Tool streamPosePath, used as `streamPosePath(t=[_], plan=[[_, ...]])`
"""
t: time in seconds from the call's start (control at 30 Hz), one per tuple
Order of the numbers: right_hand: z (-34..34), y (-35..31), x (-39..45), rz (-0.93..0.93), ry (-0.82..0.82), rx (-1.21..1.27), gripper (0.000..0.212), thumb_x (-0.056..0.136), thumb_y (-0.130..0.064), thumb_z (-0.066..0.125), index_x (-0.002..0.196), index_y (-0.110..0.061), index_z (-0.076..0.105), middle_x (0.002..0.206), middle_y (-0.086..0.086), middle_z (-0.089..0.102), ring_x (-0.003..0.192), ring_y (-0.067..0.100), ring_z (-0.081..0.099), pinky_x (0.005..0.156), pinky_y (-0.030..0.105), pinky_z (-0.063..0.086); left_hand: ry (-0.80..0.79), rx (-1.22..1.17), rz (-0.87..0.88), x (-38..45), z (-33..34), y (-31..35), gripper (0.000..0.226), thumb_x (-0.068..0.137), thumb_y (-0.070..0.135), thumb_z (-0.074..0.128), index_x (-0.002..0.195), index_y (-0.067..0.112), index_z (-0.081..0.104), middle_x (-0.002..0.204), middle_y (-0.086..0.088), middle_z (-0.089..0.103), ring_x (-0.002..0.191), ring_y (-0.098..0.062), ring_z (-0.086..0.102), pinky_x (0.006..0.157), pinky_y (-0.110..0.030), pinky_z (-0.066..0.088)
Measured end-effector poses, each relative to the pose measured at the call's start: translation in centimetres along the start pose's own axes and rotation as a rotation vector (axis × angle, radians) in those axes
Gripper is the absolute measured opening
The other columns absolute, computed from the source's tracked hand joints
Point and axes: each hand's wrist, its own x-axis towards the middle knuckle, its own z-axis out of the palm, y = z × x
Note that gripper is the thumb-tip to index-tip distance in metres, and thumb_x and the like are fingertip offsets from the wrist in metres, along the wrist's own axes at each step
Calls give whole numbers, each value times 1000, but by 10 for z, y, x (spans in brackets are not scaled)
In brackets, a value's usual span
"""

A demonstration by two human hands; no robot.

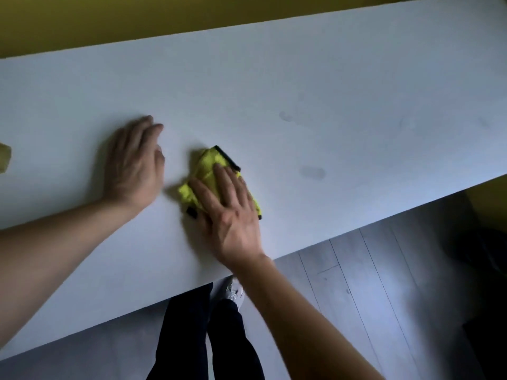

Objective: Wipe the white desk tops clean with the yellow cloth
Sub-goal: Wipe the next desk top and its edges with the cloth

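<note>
On the white desk [301,78], the left hand [134,165] rests flat with straight fingers, holding nothing. Just right of it, the right hand [233,212] presses the bunched yellow cloth [208,171] down under extended fingers. Farther right, faint smudges [312,171] could be missed if strokes stop short.

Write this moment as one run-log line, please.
right hand: presses yellow cloth | left hand: flat on white desk | smudges: remain

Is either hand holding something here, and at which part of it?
Nothing is gripped. The right hand presses flat on the yellow cloth, covering its near part. The left hand rests flat on the white desk.
</note>
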Motion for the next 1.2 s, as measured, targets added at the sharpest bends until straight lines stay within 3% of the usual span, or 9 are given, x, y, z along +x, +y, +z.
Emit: streamPosePath(t=[0.17,0.33,0.43,0.6,0.7,0.8,0.9,1.07,1.2], plan=[[-62,116,-14,368,127,-68,56,91,-39,50,147,-31,49,160,17,30,143,40,33,118,46,32,-102,-78,135,-18,18,92,51,99,20,47,148,4,52,158,-21,44,146,-43,41,122,-58,28],[-117,193,-14,656,272,-116,59,90,-43,37,146,-32,49,159,18,30,139,41,36,116,46,32,-139,-33,200,-15,32,111,56,100,29,41,154,13,47,163,-15,39,151,-38,35,127,-53,19],[-99,157,-36,622,273,-110,57,91,-35,43,147,-26,50,158,22,31,138,43,37,115,48,33,-121,-23,193,-17,34,110,56,101,30,38,154,15,47,163,-14,40,151,-37,35,127,-52,19],[-41,46,-92,260,123,-23,52,96,-32,47,148,-31,48,160,14,31,149,34,27,121,48,24,-119,-27,178,-17,31,113,57,100,30,38,154,16,47,163,-13,40,151,-37,35,127,-52,19],[-42,59,-94,141,85,-17,53,92,-30,53,145,-30,52,159,13,35,149,31,29,121,49,26,-116,-22,180,-17,29,114,57,100,31,37,154,16,48,163,-13,40,151,-36,36,127,-51,19],[-70,112,-88,305,136,-32,57,87,-28,59,144,-28,54,159,16,34,145,37,32,119,46,28,-101,-22,179,-17,29,115,57,100,30,36,154,15,48,162,-14,41,150,-38,37,127,-52,21],[-115,184,-69,573,266,-76,57,88,-31,46,144,-26,53,158,20,31,139,43,35,114,46,32,-85,-14,180,-17,30,117,57,100,30,36,154,15,48,162,-14,41,150,-37,37,127,-52,21],[-139,229,-32,873,377,-107,49,100,-35,43,149,-33,44,163,16,20,147,39,23,121,43,21,-56,-5,185,-17,37,114,57,100,29,37,154,14,47,163,-16,40,150,-37,36,126,-52,22],[-97,155,-31,647,239,-70,54,98,-24,57,151,-25,45,161,23,23,145,45,26,120,48,24,-51,32,138,-17,37,114,59,100,29,38,156,11,43,164,-16,37,152,-36,34,127,-52,21]])
